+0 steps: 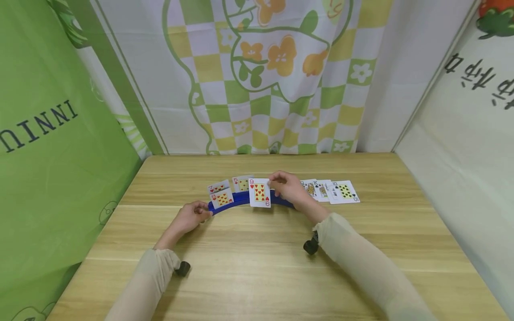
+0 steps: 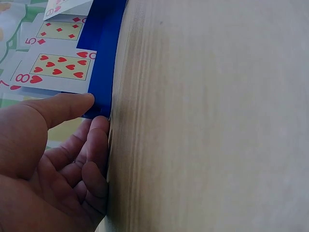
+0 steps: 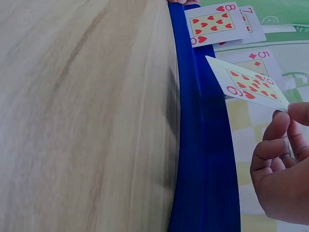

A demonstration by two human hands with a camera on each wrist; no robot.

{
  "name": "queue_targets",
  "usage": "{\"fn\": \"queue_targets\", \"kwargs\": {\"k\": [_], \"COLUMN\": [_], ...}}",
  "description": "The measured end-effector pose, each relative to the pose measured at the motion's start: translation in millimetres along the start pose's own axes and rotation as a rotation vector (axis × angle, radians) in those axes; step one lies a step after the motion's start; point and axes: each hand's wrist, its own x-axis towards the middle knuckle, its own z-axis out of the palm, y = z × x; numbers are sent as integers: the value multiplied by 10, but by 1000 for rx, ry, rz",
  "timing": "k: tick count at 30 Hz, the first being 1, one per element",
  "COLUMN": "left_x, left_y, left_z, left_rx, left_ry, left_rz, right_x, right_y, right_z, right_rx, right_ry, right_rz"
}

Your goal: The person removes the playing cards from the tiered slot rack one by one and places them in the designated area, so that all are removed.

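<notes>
A curved blue card holder (image 1: 241, 198) stands on the wooden table. My left hand (image 1: 192, 218) pinches its left end, thumb on top and fingers below in the left wrist view. Between thumb and fingers, my right hand (image 1: 287, 187) holds the nine of hearts (image 1: 259, 194) by its edge, over the middle of the holder. The eight of hearts (image 2: 60, 66) leans in the holder near my left thumb. Behind it are the seven of hearts (image 1: 217, 186) and, farther right, the five of diamonds (image 1: 242, 183). My right forearm partly hides the holder's right end.
To the right of the holder, a ten of spades (image 1: 344, 192) overlaps a king (image 1: 321, 191), with a queen (image 1: 309, 187) partly behind my right hand. The table (image 1: 249, 267) meets a checkered cloth (image 1: 257, 116) at the back and a green cloth (image 1: 60, 156) at left.
</notes>
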Motion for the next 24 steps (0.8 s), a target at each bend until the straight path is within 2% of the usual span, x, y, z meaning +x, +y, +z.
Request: {"fn": "queue_targets", "kwargs": {"k": [8,17,24], "left_x": [3,-3,6], "left_y": [6,-1,-8], "left_z": [2,-4,-4], "left_rx": [0,5,8], "left_ry": [1,1,2], "left_rz": [-6,-1,-7], "right_x": [-39,-116,-154], "right_y": [20,-10,-10], "right_z": [-96,-216,-309], "right_rx": [13,15,20], "right_ry": [7,9,18], "right_rz": [11,82,78]}}
